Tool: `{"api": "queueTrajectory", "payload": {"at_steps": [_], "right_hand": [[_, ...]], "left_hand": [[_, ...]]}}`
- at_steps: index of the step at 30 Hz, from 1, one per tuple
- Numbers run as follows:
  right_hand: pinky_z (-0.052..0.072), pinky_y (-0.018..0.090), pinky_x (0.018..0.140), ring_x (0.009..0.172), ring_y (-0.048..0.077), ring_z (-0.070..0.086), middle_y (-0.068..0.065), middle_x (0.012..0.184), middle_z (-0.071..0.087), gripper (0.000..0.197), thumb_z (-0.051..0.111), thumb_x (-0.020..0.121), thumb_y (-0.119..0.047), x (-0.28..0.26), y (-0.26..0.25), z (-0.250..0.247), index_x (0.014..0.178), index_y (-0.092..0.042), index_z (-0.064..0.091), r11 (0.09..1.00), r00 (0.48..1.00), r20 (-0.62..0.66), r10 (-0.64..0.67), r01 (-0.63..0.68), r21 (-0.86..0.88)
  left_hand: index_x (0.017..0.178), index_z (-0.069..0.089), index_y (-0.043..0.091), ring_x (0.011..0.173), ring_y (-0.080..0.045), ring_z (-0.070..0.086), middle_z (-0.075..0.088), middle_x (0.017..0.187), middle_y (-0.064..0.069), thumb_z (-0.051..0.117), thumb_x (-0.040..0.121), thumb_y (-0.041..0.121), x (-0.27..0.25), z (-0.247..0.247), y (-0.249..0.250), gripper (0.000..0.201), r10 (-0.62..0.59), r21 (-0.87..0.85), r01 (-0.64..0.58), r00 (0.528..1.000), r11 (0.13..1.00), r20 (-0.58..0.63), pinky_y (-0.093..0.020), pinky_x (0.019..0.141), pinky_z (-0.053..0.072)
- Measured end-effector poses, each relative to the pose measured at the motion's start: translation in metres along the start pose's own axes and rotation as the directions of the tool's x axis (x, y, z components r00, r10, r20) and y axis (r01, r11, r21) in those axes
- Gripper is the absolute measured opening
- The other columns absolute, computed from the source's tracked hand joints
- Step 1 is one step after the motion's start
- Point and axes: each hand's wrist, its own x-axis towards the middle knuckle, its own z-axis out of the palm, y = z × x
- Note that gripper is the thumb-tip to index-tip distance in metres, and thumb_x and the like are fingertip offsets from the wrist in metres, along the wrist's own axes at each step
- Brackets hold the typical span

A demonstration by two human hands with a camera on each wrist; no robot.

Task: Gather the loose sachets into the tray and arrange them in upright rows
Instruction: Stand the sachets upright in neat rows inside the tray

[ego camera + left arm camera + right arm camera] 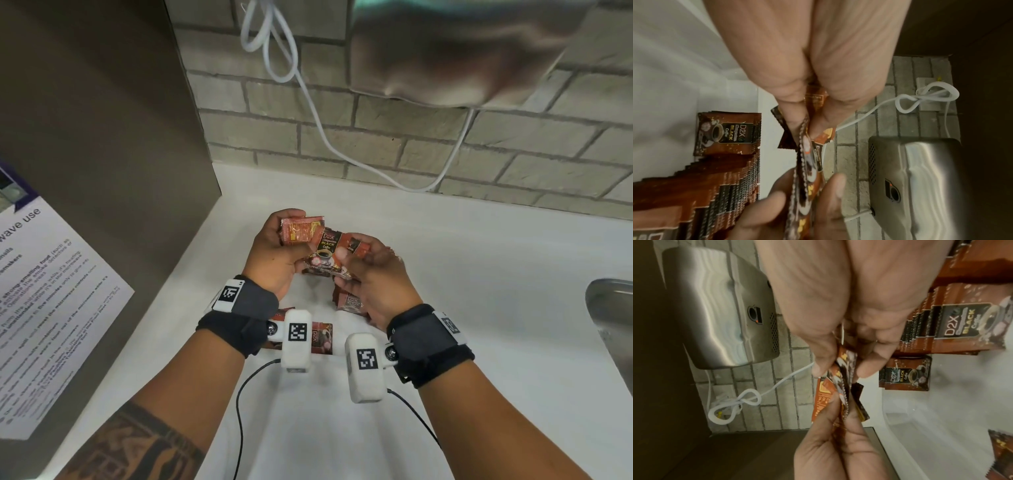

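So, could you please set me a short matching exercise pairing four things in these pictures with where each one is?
Things:
1. bunch of sachets
2. white cable
3. steel sink
4. printed notice

Places:
A. on the grey panel at the left
B. at the right edge of the counter
C. hanging against the brick wall
D. held between the left hand and the right hand

Pairs: 1-D, 2-C, 3-B, 4-A

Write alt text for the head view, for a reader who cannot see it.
Both hands hold a bunch of coffee sachets above a white counter: the left hand grips one end, the right hand the other. More sachets lie beneath the wrists, below a brick wall with a steel dispenser and white cable.
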Motion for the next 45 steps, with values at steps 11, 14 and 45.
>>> {"api": "queueTrajectory", "payload": {"at_steps": [11, 14, 45], "right_hand": [[0.051, 0.037, 0.077, 0.1, 0.028, 0.072, 0.016, 0.107, 0.074, 0.034, 0.049, 0.092, 0.003, 0.003, -0.014, -0.008, 0.125, -0.003, 0.054, 0.994, 0.998, -0.022, 0.054, -0.051, 0.101], [0.05, 0.036, 0.073, 0.086, 0.023, 0.068, 0.009, 0.09, 0.071, 0.023, 0.058, 0.099, -0.013, 0.002, -0.016, -0.008, 0.121, -0.02, 0.059, 1.0, 0.999, -0.029, 0.014, -0.014, 0.0], [0.056, 0.032, 0.078, 0.087, 0.017, 0.069, -0.001, 0.096, 0.068, 0.071, 0.094, 0.052, -0.042, -0.002, -0.015, -0.021, 0.117, -0.041, 0.065, 0.872, 0.982, 0.082, -0.172, 0.19, -0.451]], "left_hand": [[0.12, 0.057, 0.012, 0.099, -0.025, 0.071, 0.07, 0.111, -0.01, 0.055, 0.095, -0.009, -0.003, 0.0, 0.004, 0.032, -0.081, 0.021, 0.081, 0.997, 0.996, -0.013, -0.036, 0.076, 0.062], [0.117, 0.061, 0.015, 0.083, -0.022, 0.073, 0.073, 0.106, -0.01, 0.073, 0.089, 0.01, -0.009, 0.0, 0.007, 0.031, -0.121, 0.197, 0.125, 0.992, 0.972, -0.034, -0.031, 0.058, 0.059], [0.098, 0.075, 0.012, 0.073, -0.028, 0.068, 0.075, 0.089, -0.014, 0.069, 0.094, 0.024, -0.003, -0.017, 0.015, 0.014, -0.147, 0.552, 0.09, 0.987, 0.829, 0.059, -0.044, 0.065, 0.057]]}}
